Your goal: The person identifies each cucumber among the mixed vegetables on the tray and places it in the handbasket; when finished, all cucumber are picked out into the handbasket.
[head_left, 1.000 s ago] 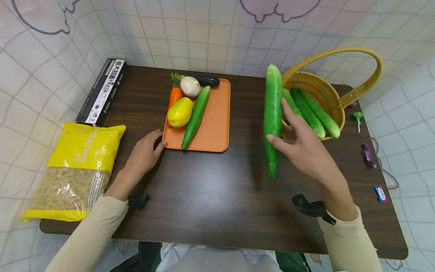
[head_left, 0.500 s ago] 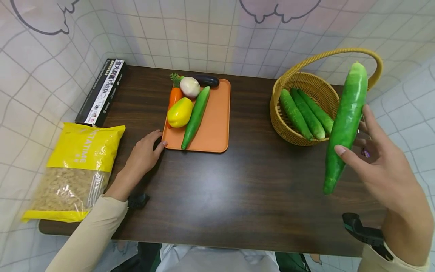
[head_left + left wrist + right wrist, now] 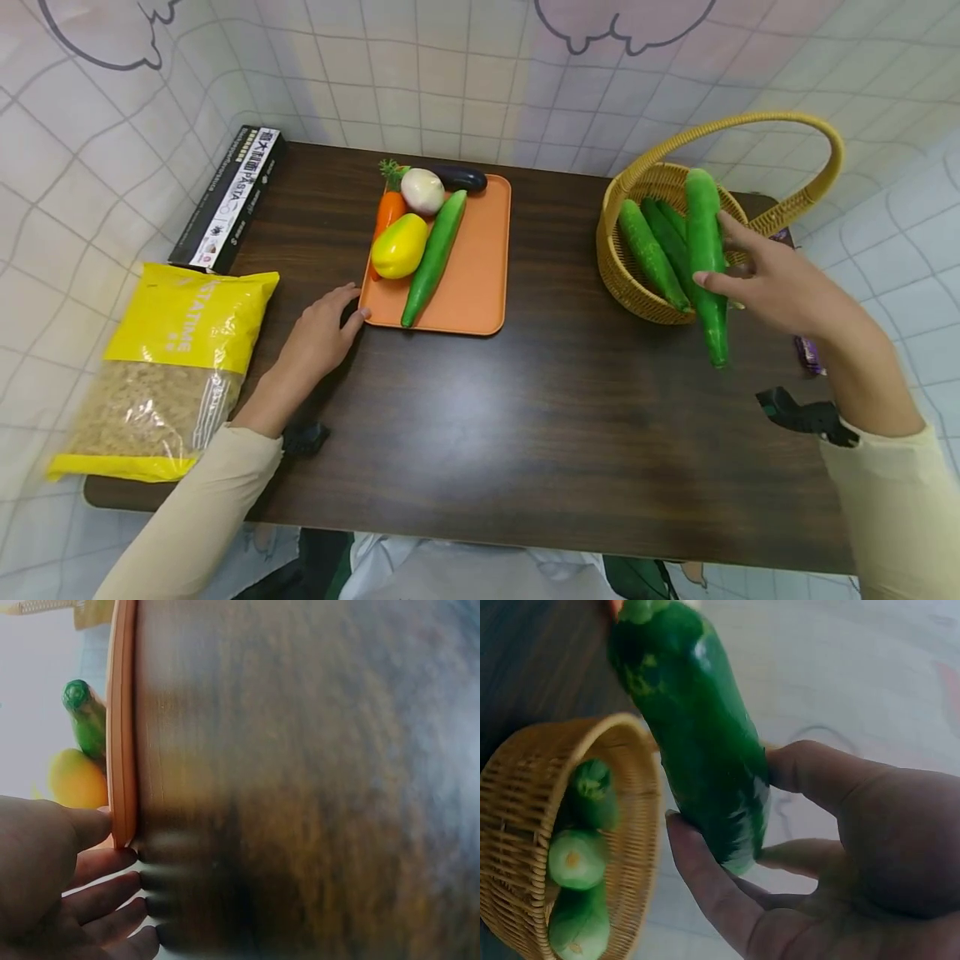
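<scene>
My right hand (image 3: 787, 279) pinches a long green cucumber (image 3: 705, 250) between thumb and fingers, in front of the wicker basket (image 3: 628, 287) in the head view. Inside the basket lie three more cucumbers (image 3: 577, 859), seen end-on in the right wrist view. My left hand (image 3: 318, 333) rests on the table at the near left corner of the orange tray (image 3: 472, 283). Its thumb (image 3: 94, 823) touches the tray's rim, and the other fingers are relaxed beside it. On the tray are a cucumber (image 3: 435, 258), a yellow pepper (image 3: 399, 247), a carrot (image 3: 387, 212), a white round vegetable (image 3: 423, 192) and an eggplant (image 3: 461, 178).
A yellow bag of pasta (image 3: 172, 358) lies at the left edge, with a black pasta box (image 3: 228, 200) behind it. The basket's tall handle (image 3: 750, 125) arches at the back right. A purple-wrapped candy (image 3: 808, 354) is partly hidden by my right arm.
My right hand has carried the cucumber from left of the basket out to the right, then back left and over the basket. The left hand has stayed at the tray.
</scene>
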`<state>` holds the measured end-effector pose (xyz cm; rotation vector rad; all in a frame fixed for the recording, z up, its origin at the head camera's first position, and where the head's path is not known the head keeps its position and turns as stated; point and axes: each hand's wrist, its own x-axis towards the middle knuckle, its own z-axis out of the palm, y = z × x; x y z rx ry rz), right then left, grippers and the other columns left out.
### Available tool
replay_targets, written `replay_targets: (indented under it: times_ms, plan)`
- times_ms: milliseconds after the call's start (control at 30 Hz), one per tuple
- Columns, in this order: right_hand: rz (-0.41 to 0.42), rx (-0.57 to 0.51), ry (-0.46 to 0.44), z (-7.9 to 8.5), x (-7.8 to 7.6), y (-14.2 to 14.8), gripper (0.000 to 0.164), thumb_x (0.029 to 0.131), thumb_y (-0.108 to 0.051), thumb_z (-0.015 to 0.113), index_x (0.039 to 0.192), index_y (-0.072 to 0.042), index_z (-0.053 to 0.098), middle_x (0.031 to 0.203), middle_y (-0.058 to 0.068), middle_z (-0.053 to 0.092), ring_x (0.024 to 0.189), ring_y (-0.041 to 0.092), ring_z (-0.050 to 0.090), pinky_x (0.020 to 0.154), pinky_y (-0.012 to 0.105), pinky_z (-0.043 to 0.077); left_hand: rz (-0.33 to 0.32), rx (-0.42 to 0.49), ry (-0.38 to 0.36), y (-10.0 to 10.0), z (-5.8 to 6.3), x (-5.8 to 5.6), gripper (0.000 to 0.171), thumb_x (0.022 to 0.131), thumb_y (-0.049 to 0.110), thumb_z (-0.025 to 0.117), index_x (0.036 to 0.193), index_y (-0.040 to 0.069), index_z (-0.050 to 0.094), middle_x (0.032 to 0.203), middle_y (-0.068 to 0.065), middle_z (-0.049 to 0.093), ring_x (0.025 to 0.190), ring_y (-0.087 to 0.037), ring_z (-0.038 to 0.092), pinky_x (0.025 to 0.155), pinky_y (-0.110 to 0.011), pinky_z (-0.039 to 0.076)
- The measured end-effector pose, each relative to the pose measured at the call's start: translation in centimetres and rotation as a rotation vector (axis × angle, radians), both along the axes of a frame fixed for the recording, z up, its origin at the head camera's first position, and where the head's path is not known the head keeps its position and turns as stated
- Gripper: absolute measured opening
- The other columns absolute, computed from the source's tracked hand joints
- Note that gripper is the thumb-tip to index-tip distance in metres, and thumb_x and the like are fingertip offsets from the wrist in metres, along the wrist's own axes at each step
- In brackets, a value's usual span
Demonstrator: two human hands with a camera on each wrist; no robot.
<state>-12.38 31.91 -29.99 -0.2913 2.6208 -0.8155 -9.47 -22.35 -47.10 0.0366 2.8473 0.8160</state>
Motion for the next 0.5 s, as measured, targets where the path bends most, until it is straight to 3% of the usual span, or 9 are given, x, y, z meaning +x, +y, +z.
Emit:
replay_targets:
  times_ms: [167, 300, 500]
  plan:
    - [0.145, 0.138, -0.074, -0.5, -4.0, -1.3, 0.09, 0.101, -0.042, 0.059, 0.161, -0.017, -0.002, 0.148, 0.03, 0.039, 0.1, 0.031, 0.065, 0.08, 0.046, 0.053, -0.003, -0.003, 0.0, -0.1, 0.0, -0.1, 0.055, 0.105, 0.032, 0.055, 0.149, 0.002, 0.044, 0.156, -0.018, 0.036, 0.142, -0.041, 0.033, 0.113, -0.059, 0.027]
    - [0.259, 0.255, -0.142, -0.5, -6.5, -2.7, 0.09, 0.101, -0.042, 0.059, 0.16, -0.002, 0.003, 0.147, 0.036, 0.037, 0.106, 0.037, 0.062, 0.09, 0.056, 0.048, -0.008, -0.002, 0.003, -0.1, 0.0, -0.1, 0.054, 0.105, 0.032, 0.055, 0.149, 0.002, 0.044, 0.156, -0.018, 0.036, 0.142, -0.041, 0.033, 0.113, -0.06, 0.027]
    - [0.33, 0.292, -0.305, -0.6, -8.8, -4.9, 0.09, 0.103, -0.036, 0.058, 0.157, 0.004, 0.0, 0.155, 0.039, 0.013, 0.101, 0.04, 0.067, 0.098, 0.061, 0.044, -0.013, 0.001, 0.005, -0.2, 0.0, -0.1, 0.054, 0.105, 0.032, 0.055, 0.149, 0.003, 0.045, 0.157, -0.018, 0.036, 0.142, -0.04, 0.033, 0.113, -0.059, 0.026]
